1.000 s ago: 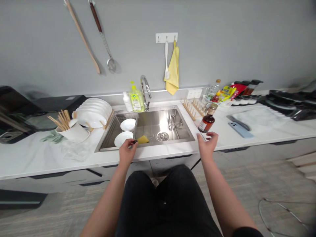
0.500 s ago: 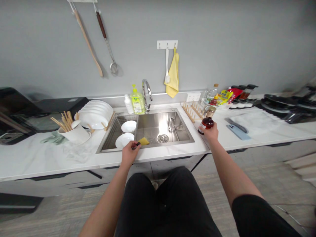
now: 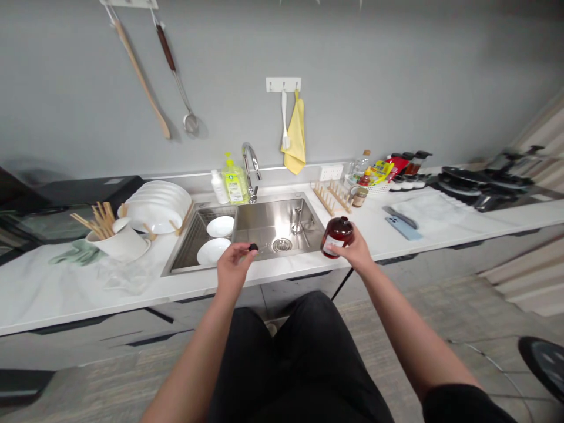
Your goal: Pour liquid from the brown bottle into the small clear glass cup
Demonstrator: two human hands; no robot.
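My right hand [image 3: 353, 251] is wrapped round a dark reddish-brown bottle [image 3: 339, 230] with a white label. The bottle is held over the counter by the sink's right front corner, tilted a little, and its short neck has no cap on it. Between the thumb and fingers of my left hand [image 3: 233, 264] is a small black bottle cap [image 3: 252, 247], above the front edge of the sink [image 3: 282, 207]. Two white bowls [image 3: 220, 226] lie in the sink's left part, the nearer one partly hidden by my left hand.
Behind the sink stand the faucet [image 3: 250, 170], a green soap bottle [image 3: 235, 182] and a white bottle [image 3: 219, 187]. To the left are racked white plates [image 3: 152, 214] and a chopstick holder [image 3: 117, 244]. On the right are a wooden rack [image 3: 330, 198], a jar [image 3: 359, 197] and a phone [image 3: 403, 228].
My right hand has brought the bottle left towards the sink, away from the jar. My left hand has risen slightly with the cap, and the yellow sponge no longer shows. The view has shifted right.
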